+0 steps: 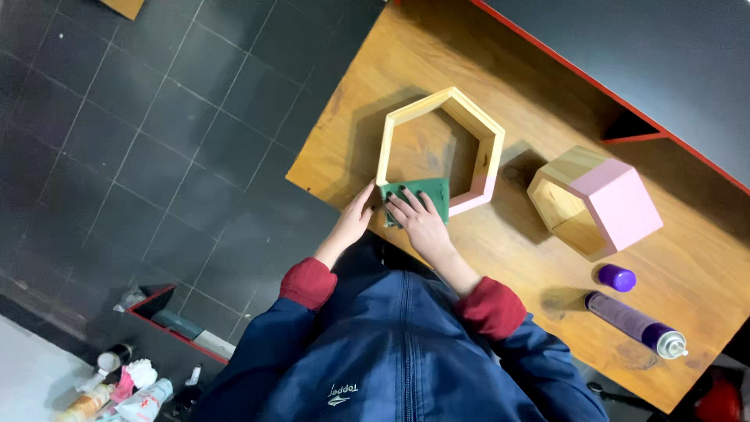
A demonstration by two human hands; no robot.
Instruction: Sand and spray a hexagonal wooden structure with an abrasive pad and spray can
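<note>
Down on the wooden table (pixel 500 258) lies a hexagon frame (pixel 440 150) of pale wood with a pink edge. It lies flat, so its open middle faces up and its rim is easy to reach.

A green pad (pixel 422 195) sits on the near side of the frame's rim. The right hand (pixel 418 220) lies flat on top of the pad, fingers spread, pressing it down on the wood. It is not closed around the pad; it only pushes on it. The left hand (pixel 355 216) rests just beside it, at the near corner of the frame. Its fingers touch the wood and look open and loose. It seems to keep the frame from sliding.

A second hexagon box (pixel 594 205) stands tipped on its side, well apart to the right, with its pink back showing. Near the table's edge a purple spray can (pixel 634 323) lies on its side. Its purple cap (pixel 617 277) is off and sits close by.

Bottles and tubes (pixel 117 387) lie on the dark tiled floor (pixel 141 141) to the left.
</note>
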